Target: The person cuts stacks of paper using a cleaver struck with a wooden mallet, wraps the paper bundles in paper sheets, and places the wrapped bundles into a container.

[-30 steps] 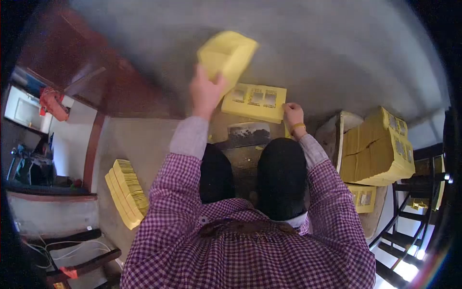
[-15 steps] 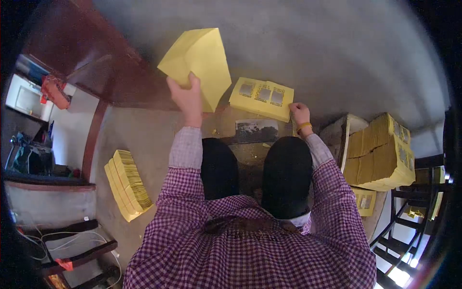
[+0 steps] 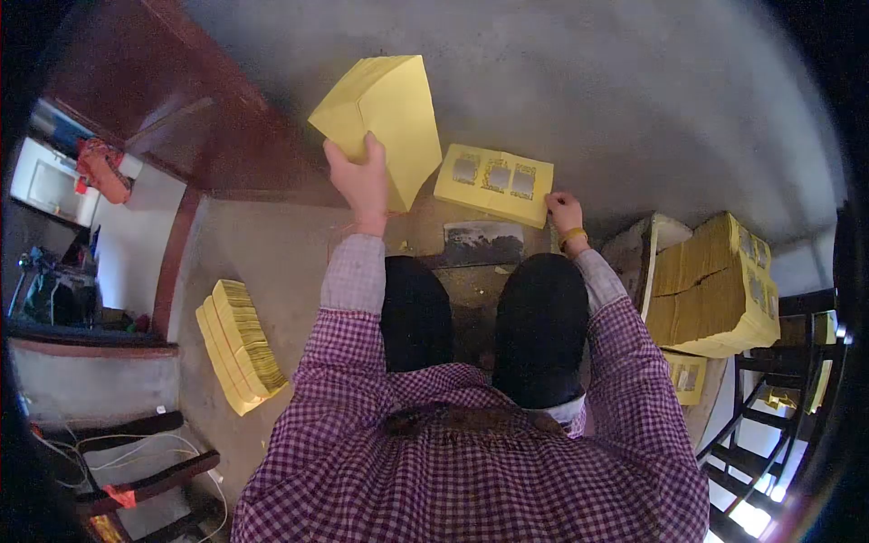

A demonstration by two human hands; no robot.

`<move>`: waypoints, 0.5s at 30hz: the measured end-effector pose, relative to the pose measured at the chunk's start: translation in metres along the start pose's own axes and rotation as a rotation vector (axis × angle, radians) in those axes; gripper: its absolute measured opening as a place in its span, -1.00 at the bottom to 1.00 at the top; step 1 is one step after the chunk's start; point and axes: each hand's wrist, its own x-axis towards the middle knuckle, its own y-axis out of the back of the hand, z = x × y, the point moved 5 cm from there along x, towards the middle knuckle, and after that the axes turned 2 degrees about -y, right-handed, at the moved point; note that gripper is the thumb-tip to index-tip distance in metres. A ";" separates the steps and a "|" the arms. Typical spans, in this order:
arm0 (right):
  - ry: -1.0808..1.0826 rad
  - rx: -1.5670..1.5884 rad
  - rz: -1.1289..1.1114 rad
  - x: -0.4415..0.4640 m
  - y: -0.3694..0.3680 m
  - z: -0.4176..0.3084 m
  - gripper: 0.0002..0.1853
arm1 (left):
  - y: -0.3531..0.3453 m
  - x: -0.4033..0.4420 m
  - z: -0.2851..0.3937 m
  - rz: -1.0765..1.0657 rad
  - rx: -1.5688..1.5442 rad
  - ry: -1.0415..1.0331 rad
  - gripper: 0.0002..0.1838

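A folded wad of yellow paper [image 3: 394, 118] is raised at upper centre, and my left hand [image 3: 360, 181] grips its lower left edge between thumb and fingers. To its right lies a flat stack of yellow paper [image 3: 493, 184] with three printed silver-grey squares on top. My right hand [image 3: 566, 214], with a yellow band at the wrist, is closed at the right edge of that stack, fingers pinched on its corner. Just below the stack, in front of my knees, is a dark block [image 3: 483, 244] with a worn whitish surface.
A bundle of folded yellow paper [image 3: 237, 348] lies on the floor at left. At right, a tall yellow paper pile [image 3: 711, 290] leans beside a pale board [image 3: 650, 262], with another printed yellow stack [image 3: 685, 378] below. Dark wooden racks [image 3: 149, 475] stand at lower left and right.
Compared with a second ago, my left hand has moved the yellow wad leftward, away from the flat stack, and its folded faces now show. My right hand has stayed at the stack's edge.
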 end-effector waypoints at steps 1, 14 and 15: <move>0.000 0.004 0.000 -0.002 0.001 -0.004 -0.72 | 0.000 0.000 0.000 -0.012 0.000 -0.004 -0.63; -0.118 0.104 0.117 0.001 -0.005 0.006 -0.47 | -0.005 -0.005 0.002 -0.064 0.005 0.020 -0.65; -0.166 0.135 0.004 0.000 -0.008 0.003 -0.43 | -0.005 -0.005 0.002 -0.066 0.004 0.018 -0.65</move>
